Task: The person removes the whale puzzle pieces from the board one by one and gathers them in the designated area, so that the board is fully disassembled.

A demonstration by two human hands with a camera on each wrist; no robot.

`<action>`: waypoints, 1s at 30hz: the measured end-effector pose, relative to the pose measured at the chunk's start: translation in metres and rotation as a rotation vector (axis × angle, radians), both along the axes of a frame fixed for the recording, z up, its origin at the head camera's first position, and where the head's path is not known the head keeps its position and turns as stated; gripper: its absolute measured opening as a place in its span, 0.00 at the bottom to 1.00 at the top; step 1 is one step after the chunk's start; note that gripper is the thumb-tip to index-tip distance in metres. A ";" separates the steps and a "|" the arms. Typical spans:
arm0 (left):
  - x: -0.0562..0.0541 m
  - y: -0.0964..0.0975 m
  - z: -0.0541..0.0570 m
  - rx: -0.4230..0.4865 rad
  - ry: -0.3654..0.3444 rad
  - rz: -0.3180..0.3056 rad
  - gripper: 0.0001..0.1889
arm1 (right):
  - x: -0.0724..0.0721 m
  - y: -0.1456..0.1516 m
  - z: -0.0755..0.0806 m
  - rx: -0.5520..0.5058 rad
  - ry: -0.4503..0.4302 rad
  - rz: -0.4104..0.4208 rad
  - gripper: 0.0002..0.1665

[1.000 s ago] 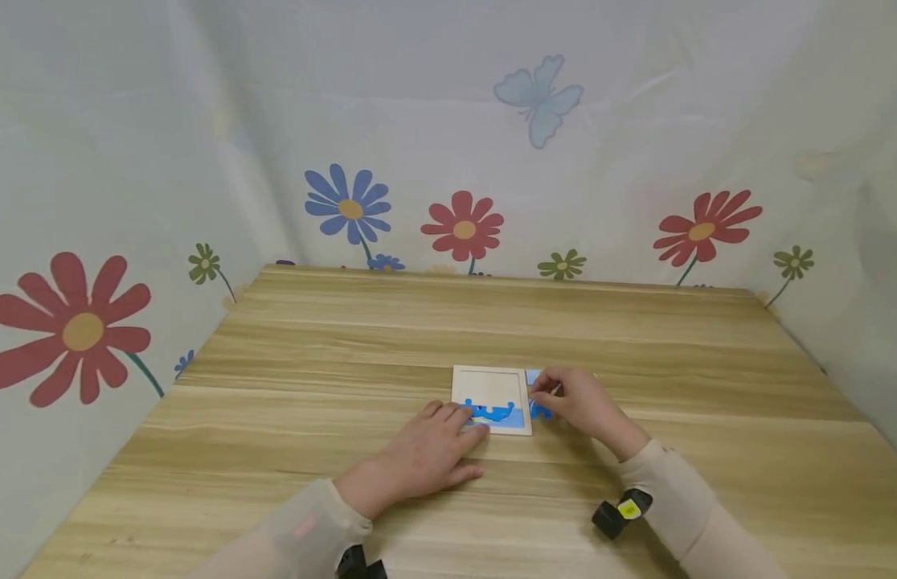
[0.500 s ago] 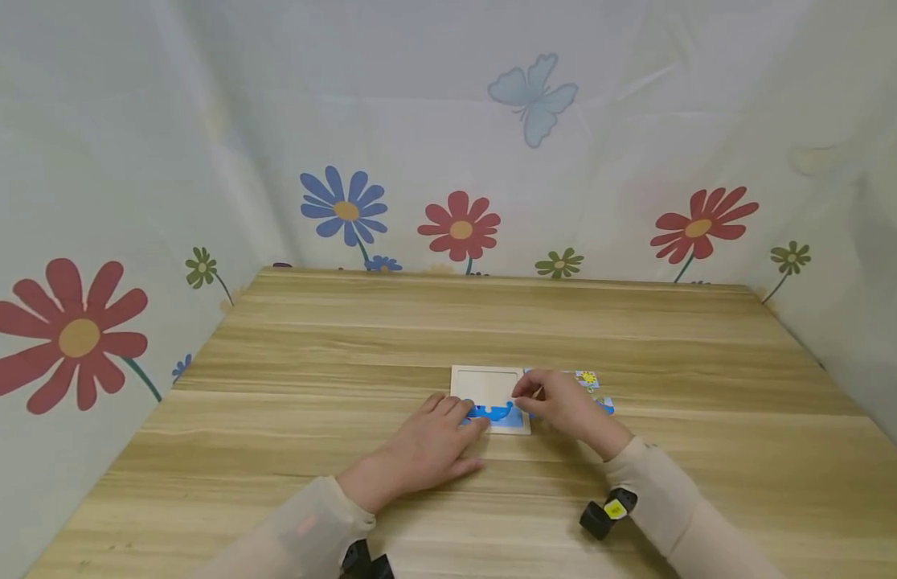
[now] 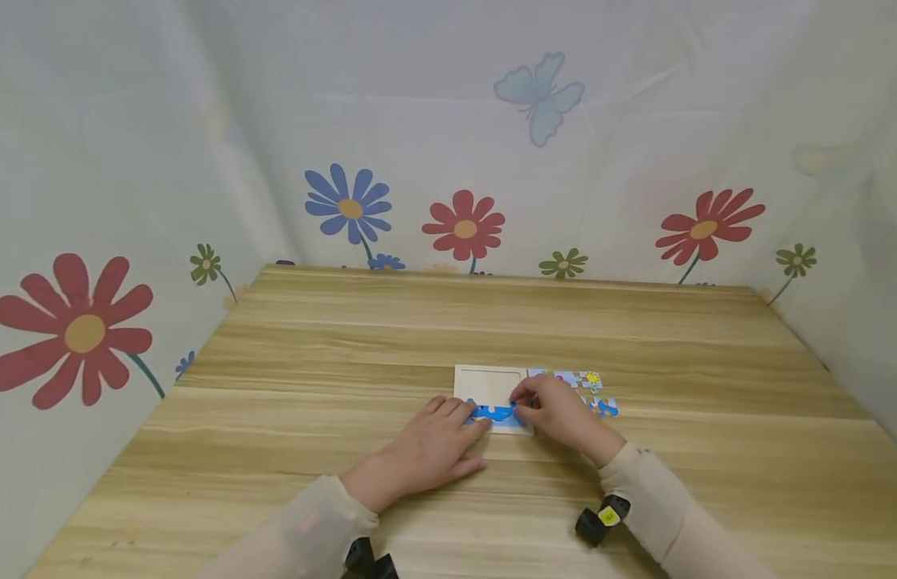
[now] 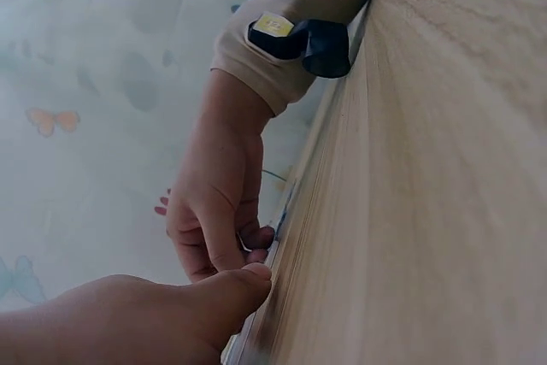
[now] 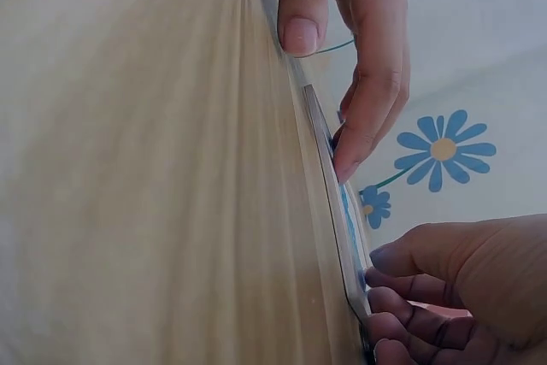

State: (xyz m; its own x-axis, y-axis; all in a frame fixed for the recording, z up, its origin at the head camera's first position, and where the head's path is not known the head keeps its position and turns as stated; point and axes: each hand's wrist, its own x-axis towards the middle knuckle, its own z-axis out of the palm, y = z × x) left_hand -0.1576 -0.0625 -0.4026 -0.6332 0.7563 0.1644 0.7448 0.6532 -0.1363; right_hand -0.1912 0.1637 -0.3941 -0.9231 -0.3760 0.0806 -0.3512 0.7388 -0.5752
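A shallow wooden jigsaw tray (image 3: 458, 384) lies on the table in the head view, with blue puzzle pieces (image 3: 495, 413) along its near side and bare wood behind them. My left hand (image 3: 428, 446) rests its outstretched fingers on the tray's near left part, covering some pieces. At the tray's right side, my right hand (image 3: 564, 412) pinches a small blue puzzle piece (image 3: 514, 404) between thumb and forefinger, mostly hidden by the fingers. The right wrist view shows both the left hand (image 5: 372, 49) and the right hand (image 5: 457, 284) at the thin tray edge (image 5: 338, 211).
Just right of the tray lie several loose puzzle pieces (image 3: 591, 379), one with a yellow sun, partly behind the right hand. The wooden table (image 3: 333, 322) extends around them to a flower-printed curtain (image 3: 412, 104). Each wrist carries a black camera (image 3: 591, 527).
My right hand has come left from the loose pieces to the tray's right side, bringing the pinched piece. More loose pieces show behind it. The left hand stays on the tray.
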 end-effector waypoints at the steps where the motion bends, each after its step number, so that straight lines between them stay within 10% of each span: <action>1: 0.000 0.000 0.000 0.005 -0.001 -0.001 0.28 | 0.000 0.000 -0.001 -0.001 0.002 0.001 0.04; 30: 0.001 0.001 -0.004 0.050 0.010 0.003 0.27 | 0.000 0.002 0.000 -0.046 -0.008 0.007 0.05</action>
State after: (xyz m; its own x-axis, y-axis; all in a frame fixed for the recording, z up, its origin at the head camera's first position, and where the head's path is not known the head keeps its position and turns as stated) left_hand -0.1570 -0.0615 -0.4067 -0.6336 0.7452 0.2081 0.7417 0.6615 -0.1108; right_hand -0.1914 0.1661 -0.3941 -0.9209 -0.3789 0.0910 -0.3520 0.7086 -0.6115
